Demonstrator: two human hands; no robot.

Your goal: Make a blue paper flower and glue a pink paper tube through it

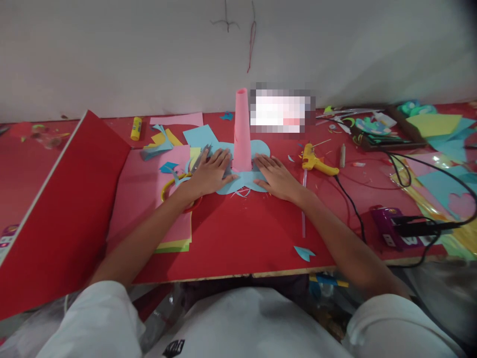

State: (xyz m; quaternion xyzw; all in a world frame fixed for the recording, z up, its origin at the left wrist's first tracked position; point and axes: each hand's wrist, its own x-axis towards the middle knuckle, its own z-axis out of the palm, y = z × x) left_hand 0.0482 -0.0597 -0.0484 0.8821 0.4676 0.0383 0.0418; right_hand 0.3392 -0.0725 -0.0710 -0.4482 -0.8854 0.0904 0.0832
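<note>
A light-blue paper cutout with rounded lobes [244,180] lies on the red table. On its middle stands a tall pink paper tube [242,129], wider at the foot than at the top. My left hand [211,173] lies flat on the cutout's left side, fingers outstretched, close to the tube's foot. Across from it, my right hand [276,176] rests flat on the right side, its fingers also stretched out. Neither hand grasps anything. Parts of the blue paper are hidden under both palms. Yellow-handled scissors [166,191] lie partly behind my left forearm.
A yellow glue gun [316,161] with a clear glue stick lies right of my right hand. Its cable leads toward a purple power box [391,228]. Pink sheets [145,199] and a tilted red board [70,214] are at left. A glue stick tube [136,128] stands behind.
</note>
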